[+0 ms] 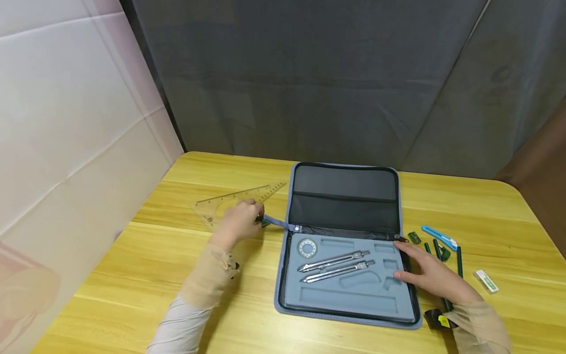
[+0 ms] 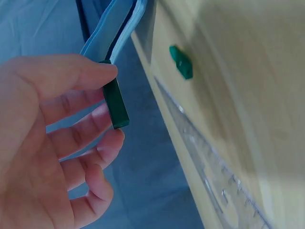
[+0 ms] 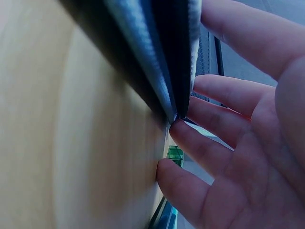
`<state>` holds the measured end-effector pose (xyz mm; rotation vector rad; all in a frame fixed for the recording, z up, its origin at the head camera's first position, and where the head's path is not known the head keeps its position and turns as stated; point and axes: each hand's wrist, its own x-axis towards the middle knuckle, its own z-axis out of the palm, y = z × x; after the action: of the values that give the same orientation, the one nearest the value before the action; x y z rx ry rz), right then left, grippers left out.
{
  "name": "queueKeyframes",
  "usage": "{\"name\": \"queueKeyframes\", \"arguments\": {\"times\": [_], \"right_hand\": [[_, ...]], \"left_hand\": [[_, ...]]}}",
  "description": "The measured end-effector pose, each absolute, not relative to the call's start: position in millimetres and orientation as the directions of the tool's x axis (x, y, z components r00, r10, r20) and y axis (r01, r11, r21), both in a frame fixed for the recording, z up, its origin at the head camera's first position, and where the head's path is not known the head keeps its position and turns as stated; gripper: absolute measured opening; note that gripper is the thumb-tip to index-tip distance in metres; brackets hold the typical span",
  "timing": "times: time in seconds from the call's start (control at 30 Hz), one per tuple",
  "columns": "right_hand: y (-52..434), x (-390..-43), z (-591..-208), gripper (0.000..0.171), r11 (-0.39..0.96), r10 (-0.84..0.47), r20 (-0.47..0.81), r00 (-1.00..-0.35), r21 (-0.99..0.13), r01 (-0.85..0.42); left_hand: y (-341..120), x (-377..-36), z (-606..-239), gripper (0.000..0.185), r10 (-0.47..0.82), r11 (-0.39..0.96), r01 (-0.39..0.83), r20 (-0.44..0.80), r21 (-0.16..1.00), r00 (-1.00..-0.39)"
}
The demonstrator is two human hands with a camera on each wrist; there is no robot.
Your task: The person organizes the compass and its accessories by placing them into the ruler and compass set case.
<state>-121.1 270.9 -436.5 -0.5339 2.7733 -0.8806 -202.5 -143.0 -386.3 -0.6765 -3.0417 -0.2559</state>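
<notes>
Now the left hand [image 1: 236,221] is pinching the green zipper tab [image 2: 116,102], the right hand [image 1: 431,275] lying flat on the open case [image 1: 345,295]; pencils [image 1: 442,250] are waiting outside.

At frame centre an open blue case [image 1: 345,236] lies on the wooden desk [image 1: 146,275], two compasses [image 1: 336,265] in its foam tray. The left hand [image 1: 236,223] pinches its zipper strap [image 1: 276,223] over a clear set square [image 1: 234,204]; the right hand [image 1: 435,278] rests flat on the case's right edge.
</notes>
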Motion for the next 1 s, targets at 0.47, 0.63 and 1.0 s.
{"name": "queueKeyframes", "arguments": {"times": [0.47, 0.63, 1.0], "right_hand": [[269.8, -121.3, -436.6, 0.071, 0.769, -0.384, -0.073, -0.920, -0.576, -0.276], [269.5, -121.3, -435.7, 0.071, 0.768, -0.383, -0.084, -0.920, -0.582, -0.267], [271.2, -119.4, -436.8, 0.071, 0.760, -0.382, -0.077, -0.921, -0.593, -0.266]], "left_hand": [[-145.0, -205.0, -374.6, 0.016, 0.411, 0.896, 0.412, 0.045, 0.162, -0.911], [-131.3, -206.7, -372.0, 0.018, 0.425, 0.895, 0.423, 0.018, 0.141, -0.905], [-94.3, -209.2, -376.5, 0.010, 0.499, 0.861, 0.499, 0.030, 0.096, -0.866]]}}
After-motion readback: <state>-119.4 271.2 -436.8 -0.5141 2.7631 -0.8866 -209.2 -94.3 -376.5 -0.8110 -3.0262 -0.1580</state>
